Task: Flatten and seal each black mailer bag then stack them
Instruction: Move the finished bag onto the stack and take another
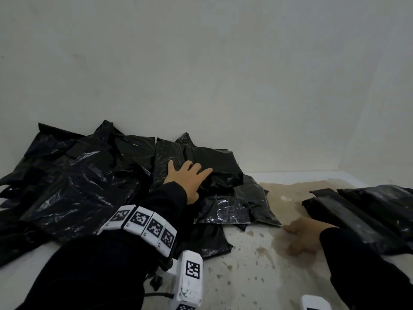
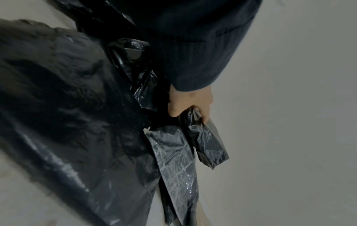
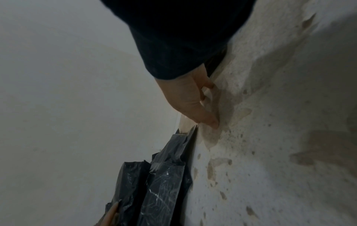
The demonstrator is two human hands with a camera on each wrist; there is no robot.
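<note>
Stack [image 1: 366,211], table's [image 1: 257,276] right edge: few bags done. Pile [image 1: 73,175], left: many remain. Left hand [image 1: 187,177] grips next bag [image 1: 214,166]; right hand [image 1: 301,238] empty, fingers loose.

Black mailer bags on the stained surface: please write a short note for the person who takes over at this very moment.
Left hand: grips one filled mailer bag at the top of the unsorted heap, thumb and fingers curled around its end; not lifted clear yet.
Right hand: holds nothing, rests with loosely curled fingers on the stained surface.
Finished bags: a few lie together at the right, beside the right hand.
Done: those few bags appear flattened and set aside.
Left: bring the gripped bag to the bare area, flatten it, seal it, add it to the right group; then the rest of the heap.
</note>
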